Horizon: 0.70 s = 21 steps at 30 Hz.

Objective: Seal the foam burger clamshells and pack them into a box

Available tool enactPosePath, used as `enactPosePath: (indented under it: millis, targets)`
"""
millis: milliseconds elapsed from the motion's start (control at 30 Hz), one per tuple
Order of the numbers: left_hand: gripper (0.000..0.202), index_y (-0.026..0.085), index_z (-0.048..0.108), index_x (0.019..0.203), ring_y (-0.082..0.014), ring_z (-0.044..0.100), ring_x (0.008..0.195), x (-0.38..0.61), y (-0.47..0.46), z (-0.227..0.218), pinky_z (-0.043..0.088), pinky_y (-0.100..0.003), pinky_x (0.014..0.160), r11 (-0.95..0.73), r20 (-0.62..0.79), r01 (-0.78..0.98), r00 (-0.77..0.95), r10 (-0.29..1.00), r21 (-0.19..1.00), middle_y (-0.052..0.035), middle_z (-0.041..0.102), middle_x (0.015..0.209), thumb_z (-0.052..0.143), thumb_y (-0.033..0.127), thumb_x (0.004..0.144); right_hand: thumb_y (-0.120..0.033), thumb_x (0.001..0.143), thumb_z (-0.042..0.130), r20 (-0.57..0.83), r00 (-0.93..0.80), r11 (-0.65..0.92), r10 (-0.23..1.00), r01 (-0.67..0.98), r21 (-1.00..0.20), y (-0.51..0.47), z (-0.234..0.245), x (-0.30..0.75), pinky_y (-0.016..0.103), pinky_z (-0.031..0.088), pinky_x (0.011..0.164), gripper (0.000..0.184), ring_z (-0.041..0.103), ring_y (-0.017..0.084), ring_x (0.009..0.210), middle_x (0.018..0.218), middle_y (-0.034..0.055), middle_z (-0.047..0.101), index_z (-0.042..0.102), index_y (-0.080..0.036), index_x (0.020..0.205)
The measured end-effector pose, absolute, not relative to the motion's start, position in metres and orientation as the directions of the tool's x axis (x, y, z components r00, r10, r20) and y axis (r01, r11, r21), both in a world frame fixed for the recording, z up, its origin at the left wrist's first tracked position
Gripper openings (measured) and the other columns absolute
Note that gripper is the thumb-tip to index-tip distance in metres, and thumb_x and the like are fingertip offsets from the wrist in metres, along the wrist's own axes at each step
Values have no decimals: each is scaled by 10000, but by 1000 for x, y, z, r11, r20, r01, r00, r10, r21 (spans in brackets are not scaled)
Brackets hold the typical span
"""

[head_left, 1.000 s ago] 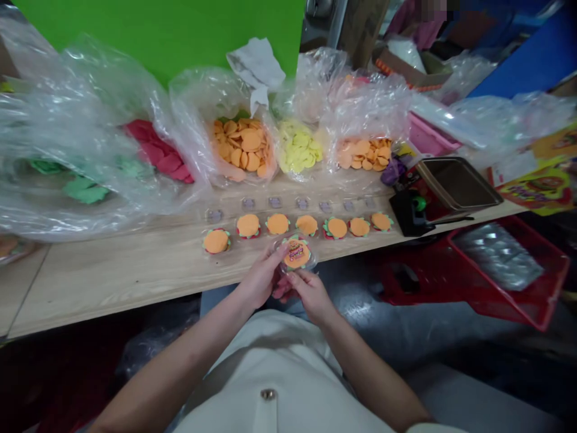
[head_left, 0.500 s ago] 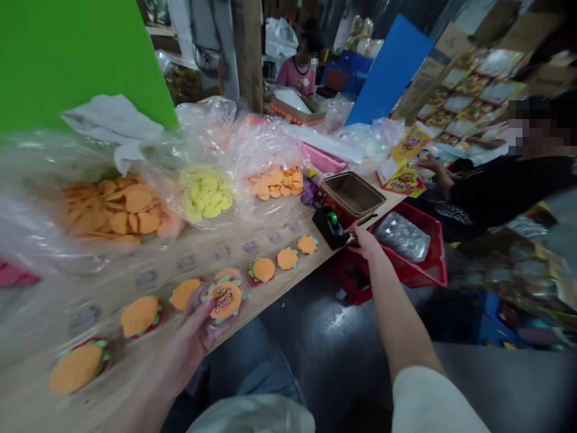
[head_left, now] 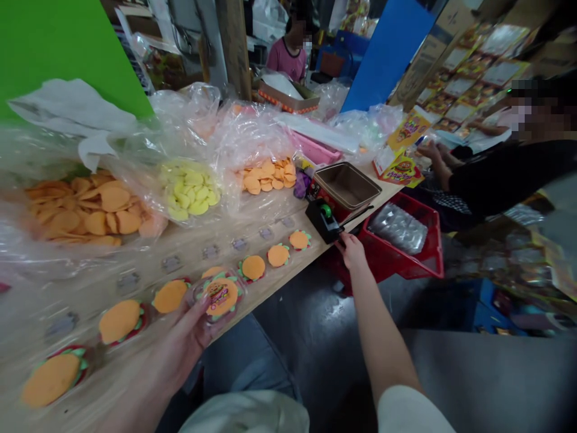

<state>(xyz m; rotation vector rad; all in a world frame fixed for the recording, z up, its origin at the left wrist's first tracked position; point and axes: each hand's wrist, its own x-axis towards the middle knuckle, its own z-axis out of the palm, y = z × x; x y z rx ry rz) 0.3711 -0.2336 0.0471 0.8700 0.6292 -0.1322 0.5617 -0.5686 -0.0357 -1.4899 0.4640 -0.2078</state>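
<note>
In my left hand is a clear plastic clamshell case with a toy burger inside, a printed burger sticker on its orange bun. My left thumb lies over the case near the sticker. My right hand is at the front end of a black tape dispenser with a green roll, fingertips pinched at its cutter; any strip between them is too small to see. A row of toy burgers in open clear cases runs along the table edge, their lids laid back behind them.
Plastic bags hold orange foam pieces, yellow pieces and smaller orange pieces. An open tin box stands behind the dispenser. A red crate with clear packs is below the table's right end. A co-worker sits at right.
My right fingers have closed together at the dispenser's front end. My left hand still holds the cased burger. The view has shifted slightly, moving the table things left.
</note>
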Motion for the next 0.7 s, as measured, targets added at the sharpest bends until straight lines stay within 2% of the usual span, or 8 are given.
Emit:
enactPosePath:
  millis: [100, 200, 267, 367, 400, 433, 533, 700]
  targets:
    - [258, 219, 582, 1010, -247, 613, 986, 369, -231, 50, 563, -379, 775, 673, -536, 306, 829, 160, 673, -51, 600, 1168, 605, 189, 756, -379, 674, 585, -90, 852, 3, -516, -103, -995, -553, -37, 550, 297, 486, 736, 220, 547, 126, 769, 788, -3, 561, 470, -191, 681]
    - [252, 216, 570, 1027, -235, 601, 1007, 362, -222, 54, 540, -385, 818, 716, -492, 232, 853, 176, 659, -51, 574, 1203, 593, 242, 777, -375, 690, 582, -25, 867, -73, -498, -71, -995, -517, -27, 516, 285, 462, 731, 208, 526, 121, 721, 752, -11, 544, 494, -191, 729]
    - [280, 205, 556, 1063, -236, 595, 1017, 357, -213, 56, 516, -407, 852, 738, -446, 195, 881, 158, 646, -66, 561, 1214, 579, 276, 793, -373, 714, 583, -5, 941, -113, -340, -46, -993, -476, -14, 480, 278, 455, 689, 205, 510, 119, 659, 701, -19, 536, 529, -189, 785]
    - [290, 193, 550, 1070, -233, 603, 994, 347, -198, 60, 500, -421, 865, 745, -395, 130, 899, 191, 655, -73, 578, 1178, 584, 271, 792, -341, 773, 556, -51, 983, -114, 176, -31, -993, -400, 11, 418, 283, 458, 645, 247, 532, 130, 639, 695, -5, 564, 551, -193, 971]
    - [280, 193, 552, 1063, -227, 605, 987, 343, -193, 61, 501, -415, 861, 739, -384, 105, 897, 218, 665, -69, 583, 1166, 583, 266, 794, -316, 779, 557, -57, 948, -79, 312, -34, -996, -376, 19, 399, 288, 464, 655, 337, 549, 134, 657, 717, -6, 581, 505, -211, 1094]
    - [269, 193, 555, 1055, -220, 605, 982, 338, -187, 62, 505, -402, 853, 731, -376, 85, 894, 244, 677, -65, 585, 1161, 579, 268, 798, -292, 784, 555, -49, 919, -49, 392, -32, -998, -354, 26, 383, 294, 467, 673, 412, 561, 138, 676, 728, -8, 593, 450, -226, 1176]
    - [270, 190, 550, 1061, -208, 591, 1003, 321, -173, 63, 516, -342, 820, 708, -353, 33, 883, 310, 706, -69, 559, 1202, 566, 286, 809, -247, 786, 554, -31, 881, 15, 473, -43, -999, -307, 38, 354, 303, 468, 699, 558, 569, 137, 681, 709, -25, 596, 315, -247, 1290]
    - [315, 181, 533, 1081, -208, 572, 1029, 296, -156, 59, 517, -285, 768, 714, -337, -44, 860, 383, 699, -86, 548, 1212, 587, 297, 793, -217, 775, 557, -53, 870, 24, 490, -74, -997, -278, 40, 345, 293, 466, 691, 589, 557, 125, 649, 664, -47, 566, 286, -240, 1298]
